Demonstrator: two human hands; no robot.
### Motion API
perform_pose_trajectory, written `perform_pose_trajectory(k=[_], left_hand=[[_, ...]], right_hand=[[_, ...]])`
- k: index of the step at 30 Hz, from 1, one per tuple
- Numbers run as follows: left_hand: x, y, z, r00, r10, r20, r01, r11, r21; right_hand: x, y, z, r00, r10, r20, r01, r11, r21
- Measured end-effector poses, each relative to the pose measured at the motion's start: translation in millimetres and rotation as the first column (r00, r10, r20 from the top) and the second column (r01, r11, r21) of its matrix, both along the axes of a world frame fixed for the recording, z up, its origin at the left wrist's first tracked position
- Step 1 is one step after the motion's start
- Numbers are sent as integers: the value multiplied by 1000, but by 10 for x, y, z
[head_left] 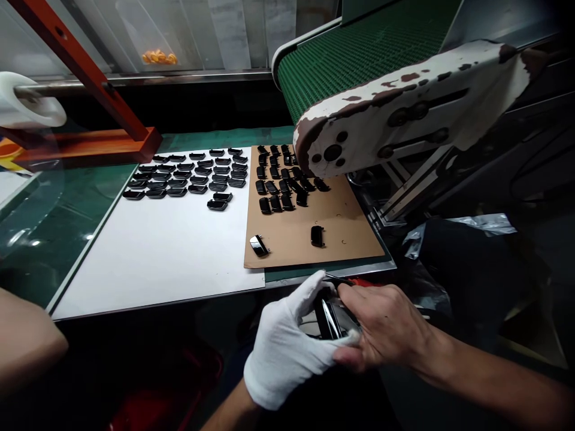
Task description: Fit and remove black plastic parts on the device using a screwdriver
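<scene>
Your gloved left hand [287, 350] was closed around a glossy black part with chrome faces [330, 317], cupping it from the left, while your bare right hand [386, 329] gripped the same part from the right, its fingers pressed over the far edge. You held the part up between both hands, just off the near edge of a brown card sheet [341, 239]. Behind your right fingers showed a thin dark tip and a patch of red, too hidden to name. On the card, a cluster of black parts [278, 185] lay towards the far edge, with a chrome-faced piece [259, 245] and a black piece [317, 236] apart, nearer you. To the left, a white sheet [157, 257] carried neat rows of black pieces [193, 176]. Far right, a green mesh conveyor belt [359, 60] ran above a chipped white frame [381, 114].
</scene>
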State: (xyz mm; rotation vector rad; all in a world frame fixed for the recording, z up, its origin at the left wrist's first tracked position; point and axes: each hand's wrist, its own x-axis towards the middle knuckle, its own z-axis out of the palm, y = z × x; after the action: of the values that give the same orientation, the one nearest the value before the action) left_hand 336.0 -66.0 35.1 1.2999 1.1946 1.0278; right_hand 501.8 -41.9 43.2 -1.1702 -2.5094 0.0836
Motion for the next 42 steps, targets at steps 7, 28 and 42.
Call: perform_pose_trajectory(k=[7,28,42], left_hand=[[-19,-2,-64,1000,7,-3,-7,1000,1],[-17,20,-216,930,-6,367,13,1000,-18],[-346,352,-291,950,47,-308,60,943,328]], right_hand=[[-17,-17,-51,1000,-1,-8,2,998,55],[-135,-130,-54,950,-100,-295,139,983,116],[-190,-370,-304,689,-500,-524,-9,717,-697]])
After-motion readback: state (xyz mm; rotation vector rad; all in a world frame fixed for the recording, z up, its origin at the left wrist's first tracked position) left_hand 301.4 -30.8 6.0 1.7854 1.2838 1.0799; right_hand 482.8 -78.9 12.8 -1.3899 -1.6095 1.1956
